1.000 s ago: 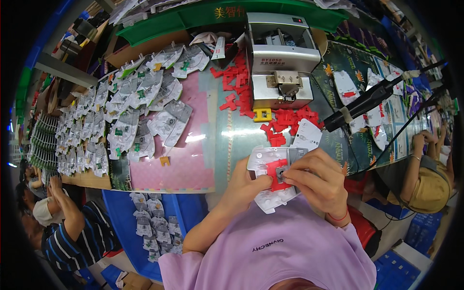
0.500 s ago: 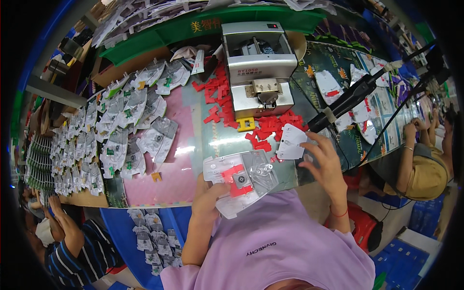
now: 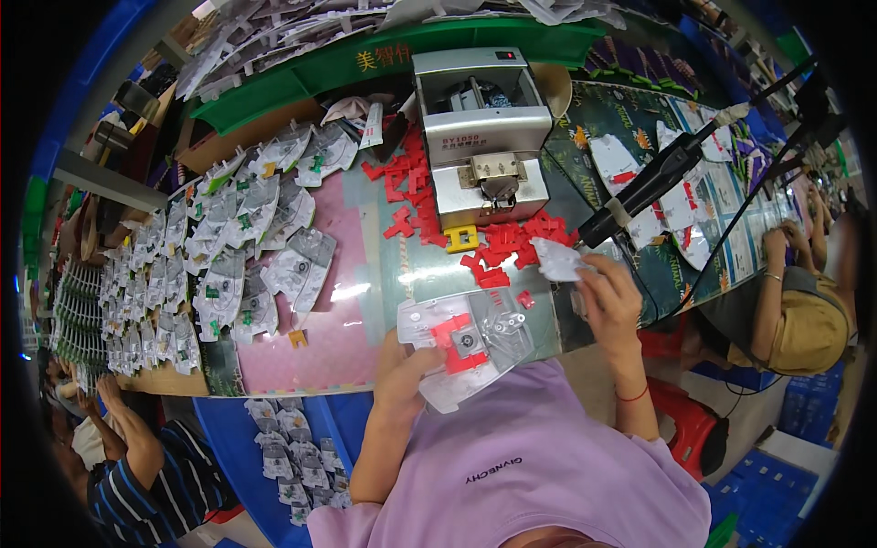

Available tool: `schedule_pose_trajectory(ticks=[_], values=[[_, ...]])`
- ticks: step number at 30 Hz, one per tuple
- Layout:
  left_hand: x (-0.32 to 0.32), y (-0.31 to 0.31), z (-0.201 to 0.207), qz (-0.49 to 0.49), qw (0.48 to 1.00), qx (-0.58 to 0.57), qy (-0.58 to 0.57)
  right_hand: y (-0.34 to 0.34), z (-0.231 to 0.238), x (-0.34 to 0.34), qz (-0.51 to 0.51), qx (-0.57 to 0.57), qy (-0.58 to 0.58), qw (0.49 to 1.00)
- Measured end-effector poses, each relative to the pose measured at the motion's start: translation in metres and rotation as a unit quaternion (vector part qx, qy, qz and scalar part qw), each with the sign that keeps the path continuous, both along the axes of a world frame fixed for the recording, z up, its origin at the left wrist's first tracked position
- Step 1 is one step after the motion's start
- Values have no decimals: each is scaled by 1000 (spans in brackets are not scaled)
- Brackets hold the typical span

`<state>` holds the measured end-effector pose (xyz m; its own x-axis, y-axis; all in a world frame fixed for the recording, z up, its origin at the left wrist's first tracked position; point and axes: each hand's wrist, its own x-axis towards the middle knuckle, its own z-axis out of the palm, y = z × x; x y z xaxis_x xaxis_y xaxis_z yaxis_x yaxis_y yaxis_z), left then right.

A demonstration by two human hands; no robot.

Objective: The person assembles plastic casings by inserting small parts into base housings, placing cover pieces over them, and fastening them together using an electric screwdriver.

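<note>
My left hand [image 3: 402,373] grips the left side of a grey-white and clear plastic housing [image 3: 501,320] at the table's near edge. A red plastic clip [image 3: 449,331] sits across the housing's middle, beside a dark round part, and my left thumb reaches over toward it. My right hand [image 3: 610,300] is closed on the right edge of a small white plastic plate [image 3: 554,259], held tilted above the red pieces. On the table just beyond the housing lies a small red bit [image 3: 525,300].
A silver screw feeder [image 3: 484,128] stands ahead, with a yellow block [image 3: 461,239] and loose red clips [image 3: 512,239] before it. A black electric screwdriver [image 3: 649,187] slants in from the right. Many housings [image 3: 224,283] cover the left side. Co-workers sit at both sides.
The white plate has tipped from facing me to a flatter slant, and my right fingers have closed on its edge. My left hand and the housing have shifted slightly right.
</note>
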<state>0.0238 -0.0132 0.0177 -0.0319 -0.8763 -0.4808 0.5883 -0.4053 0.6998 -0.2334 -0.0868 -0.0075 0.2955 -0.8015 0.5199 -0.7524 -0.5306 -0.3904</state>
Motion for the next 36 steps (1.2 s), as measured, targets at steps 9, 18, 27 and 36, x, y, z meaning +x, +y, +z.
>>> schedule_pose_trajectory(ticks=[9,18,27,36], values=[[-11,-9,11,-59,998,-38,-4,-7,46,-4,-40,176,-405,896],[-15,-12,23,-85,994,-65,-7,-14,62,31,187,442,-435,762],[-21,-12,18,-86,992,-87,-9,-20,70,36,192,501,-323,779],[-22,-18,25,-102,992,-76,16,-10,85,33,151,135,-152,967]])
